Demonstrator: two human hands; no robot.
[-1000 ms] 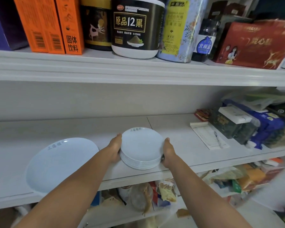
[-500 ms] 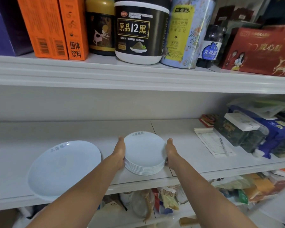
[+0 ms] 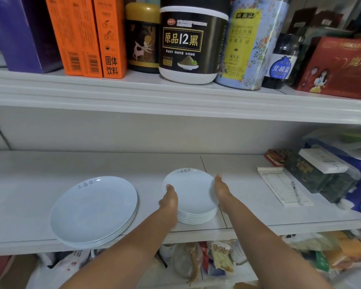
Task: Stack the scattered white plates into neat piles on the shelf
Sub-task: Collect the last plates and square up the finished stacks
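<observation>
A stack of several small white plates (image 3: 193,191) rests on the middle shelf (image 3: 258,217) near its front edge. My left hand (image 3: 168,198) holds the stack's left side with the thumb over the top rim. My right hand (image 3: 222,189) holds its right side, thumb along the rim. The fingers of both hands are hidden behind the stack. To the left lies a pile of larger white plates (image 3: 94,209), slightly overhanging the shelf's front edge, with neither hand touching it.
A notepad with a pen (image 3: 283,187) lies right of the small plates, and packets and boxes (image 3: 329,176) crowd the shelf's right end. Jars, tins and orange cartons (image 3: 193,42) fill the shelf above. Bags sit on the shelf below.
Both hands have moved the small stack a little deeper onto the shelf, away from its front edge. The pile of larger plates has not moved.
</observation>
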